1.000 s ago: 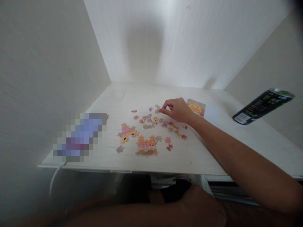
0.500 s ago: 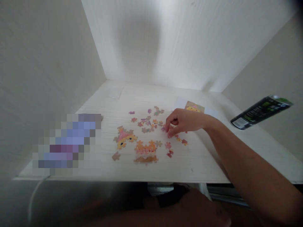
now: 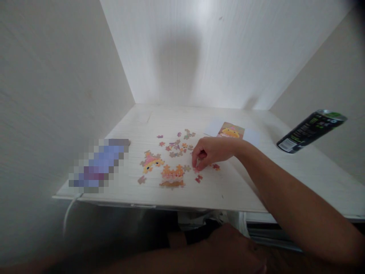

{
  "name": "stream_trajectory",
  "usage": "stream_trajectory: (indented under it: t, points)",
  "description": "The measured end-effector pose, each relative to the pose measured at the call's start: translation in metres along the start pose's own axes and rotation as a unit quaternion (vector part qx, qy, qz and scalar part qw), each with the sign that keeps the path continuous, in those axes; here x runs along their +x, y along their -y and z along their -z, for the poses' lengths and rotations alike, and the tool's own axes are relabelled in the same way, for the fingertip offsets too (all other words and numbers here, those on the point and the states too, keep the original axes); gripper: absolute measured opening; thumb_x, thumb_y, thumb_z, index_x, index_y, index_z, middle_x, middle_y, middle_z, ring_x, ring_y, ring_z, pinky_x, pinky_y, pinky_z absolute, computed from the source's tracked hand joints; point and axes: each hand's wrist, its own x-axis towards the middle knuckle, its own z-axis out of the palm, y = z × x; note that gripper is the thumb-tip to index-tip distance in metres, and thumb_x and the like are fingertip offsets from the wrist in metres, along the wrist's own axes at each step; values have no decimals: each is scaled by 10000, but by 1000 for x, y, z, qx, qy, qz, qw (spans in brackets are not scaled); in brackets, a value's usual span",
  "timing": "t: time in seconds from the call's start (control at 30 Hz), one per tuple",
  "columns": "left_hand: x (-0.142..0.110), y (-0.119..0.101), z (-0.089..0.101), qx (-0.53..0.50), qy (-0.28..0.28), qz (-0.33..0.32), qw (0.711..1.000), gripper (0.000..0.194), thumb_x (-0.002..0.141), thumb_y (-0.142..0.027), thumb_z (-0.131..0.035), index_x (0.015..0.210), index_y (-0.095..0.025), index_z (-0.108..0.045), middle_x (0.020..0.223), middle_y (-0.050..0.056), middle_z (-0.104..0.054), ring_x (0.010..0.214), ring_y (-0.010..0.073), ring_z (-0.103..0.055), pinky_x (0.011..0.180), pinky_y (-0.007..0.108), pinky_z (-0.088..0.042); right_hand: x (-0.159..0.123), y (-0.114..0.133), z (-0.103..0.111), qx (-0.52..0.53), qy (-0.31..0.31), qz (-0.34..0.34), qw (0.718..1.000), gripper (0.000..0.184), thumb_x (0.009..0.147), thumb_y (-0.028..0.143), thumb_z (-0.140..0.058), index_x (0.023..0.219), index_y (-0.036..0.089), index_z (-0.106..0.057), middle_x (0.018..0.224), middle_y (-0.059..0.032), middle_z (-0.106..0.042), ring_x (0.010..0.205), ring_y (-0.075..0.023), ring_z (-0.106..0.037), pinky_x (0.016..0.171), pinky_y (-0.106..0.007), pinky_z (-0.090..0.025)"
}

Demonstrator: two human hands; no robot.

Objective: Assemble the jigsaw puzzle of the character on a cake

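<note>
My right hand (image 3: pixel 210 151) reaches over a scatter of small puzzle pieces (image 3: pixel 177 146) on a pale wooden desk (image 3: pixel 245 190). Its fingers are curled and pinched together at a pink piece lying just right of an orange joined cluster (image 3: pixel 172 172). A red loose piece (image 3: pixel 199 178) lies just below the fingertips. A pink and yellow joined cluster (image 3: pixel 149 161) sits further left. My left hand (image 3: pixel 239 249) rests low under the desk edge in dim light, its fingers hard to see.
A small picture card (image 3: pixel 230 131) showing a yellow figure lies behind my right hand. A black and green can (image 3: pixel 311 131) stands at the right. A pixelated object (image 3: pixel 98 165) lies at the left edge, with a white cable (image 3: pixel 67 215) hanging below. Walls close in on three sides.
My right hand has drawn back from the far pieces toward me and to the left, down to the piece beside the orange cluster. The camera view shifted slightly.
</note>
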Motion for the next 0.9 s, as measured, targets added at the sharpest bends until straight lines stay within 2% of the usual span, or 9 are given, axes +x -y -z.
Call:
stream_trajectory:
  t: [0.13,0.23,0.3,0.37,0.43,0.5,0.63,0.8,0.9]
  points:
    - [-10,0,-10,22,-63,-7,998,240,969,-369,-502,898,-168,-612,796,-3,-672,624,202,-660,426,301,-433,-1,-2,1,0,-7,18,1000,243,799,328,-746,996,190,-784,562,65,-415,530,-80,-396,528,-236,-311]
    - [-18,0,-20,38,-101,-9,994,233,965,-382,-497,875,-184,-581,753,-24,-645,588,178,-640,389,293,-336,-5,1,3,-2,-16,27,1000,223,789,295,-742,974,176,-774,570,67,-411,533,-78,-394,528,-232,-310]
    - [-21,0,-28,46,-143,0,989,244,966,-402,-484,868,-192,-560,742,-38,-639,583,165,-634,386,301,-289,-7,6,3,-10,0,29,1000,219,766,290,-759,957,183,-773,585,67,-423,531,-74,-393,520,-234,-297]
    - [-22,1,-35,55,-157,4,986,248,964,-416,-483,880,-192,-549,728,-43,-637,576,164,-631,391,305,-280,-8,11,1,-25,19,29,999,257,733,316,-791,958,193,-775,595,65,-446,531,-74,-399,516,-239,-288]
    - [-22,1,-39,54,-147,10,988,255,960,-434,-485,901,-195,-550,731,-47,-640,570,168,-630,390,304,-292,-8,16,-2,-43,25,28,998,278,709,340,-810,943,195,-780,609,55,-499,539,-78,-423,521,-242,-296]
    - [-21,1,-39,50,-132,14,990,268,963,-440,-475,871,-199,-547,743,-55,-643,570,167,-632,379,304,-301,-7,19,-5,-55,25,29,998,221,717,317,-796,905,203,-785,635,40,-569,561,-87,-462,534,-242,-316]
    - [-19,-1,-27,41,-95,11,995,296,983,-445,-451,871,-196,-565,765,-62,-655,592,169,-648,361,303,-313,-7,23,-9,-54,26,21,998,126,739,237,-755,856,198,-779,755,0,-678,650,-112,-545,591,-238,-371]
    - [-16,-2,-12,9,-33,12,999,371,1014,-437,-374,869,-195,-615,828,-44,-675,692,184,-687,356,310,-329,-7,27,-11,-77,-14,33,996,71,734,201,-750,796,173,-730,757,-8,-663,643,-108,-540,584,-234,-376]
    - [-15,0,-11,1,-29,8,1000,364,1007,-441,-385,893,-192,-625,865,-38,-683,715,188,-692,373,309,-360,-4,26,-12,-38,-35,56,997,109,771,151,-696,872,168,-731,764,-7,-672,653,-102,-564,593,-221,-400]
